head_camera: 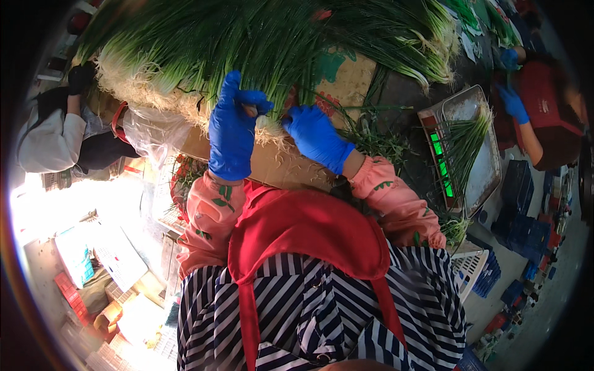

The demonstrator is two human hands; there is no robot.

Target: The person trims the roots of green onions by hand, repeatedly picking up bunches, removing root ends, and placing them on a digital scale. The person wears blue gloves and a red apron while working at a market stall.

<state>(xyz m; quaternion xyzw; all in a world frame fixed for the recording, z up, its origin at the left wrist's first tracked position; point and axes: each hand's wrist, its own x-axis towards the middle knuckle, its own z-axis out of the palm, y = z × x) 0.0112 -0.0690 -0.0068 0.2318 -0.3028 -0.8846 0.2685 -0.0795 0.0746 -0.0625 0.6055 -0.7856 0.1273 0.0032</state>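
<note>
A thick heap of scallions lies before me, green tops pointing away and pale stringy roots towards me. My left hand, in a blue glove, is over the root edge with its fingers apart, and I see nothing held in it. Beside it, my right hand, also blue-gloved, has its fingers curled at the base of some scallion stems. Whether those stems are gripped is hidden. Between the hands, a clump of white roots rests near the edge of the cardboard.
On the right stands a weighing scale with a lit green display, carrying a scallion bunch. More scallions lie at the back right. Clear plastic hangs at left. One person works at right, another at left.
</note>
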